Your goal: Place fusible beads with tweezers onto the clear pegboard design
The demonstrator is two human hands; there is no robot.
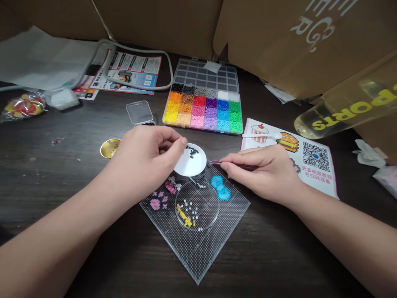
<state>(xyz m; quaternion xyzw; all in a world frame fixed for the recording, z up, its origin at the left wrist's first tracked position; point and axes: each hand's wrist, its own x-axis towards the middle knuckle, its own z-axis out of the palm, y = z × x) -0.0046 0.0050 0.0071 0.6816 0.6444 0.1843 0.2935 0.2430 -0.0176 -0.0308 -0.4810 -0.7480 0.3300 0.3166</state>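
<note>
Clear square plastic pegboard [198,256] underlies, at its far corner, a round white dish [189,168] the left hand [151,151] pinches, the right hand [263,171] gripping a slim metal-tipped tool [214,162], apparently bead-picking, needing steadiness.

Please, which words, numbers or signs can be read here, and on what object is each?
"更多视频教程 可扫码观看": on the pattern sheet, under a QR code.
"PORTS": upside down on the bottle, cut at the frame edge.
White lettering on the cardboard: rotated, partly cut off, not surely readable.
Leaflet print: too small to read.
</note>
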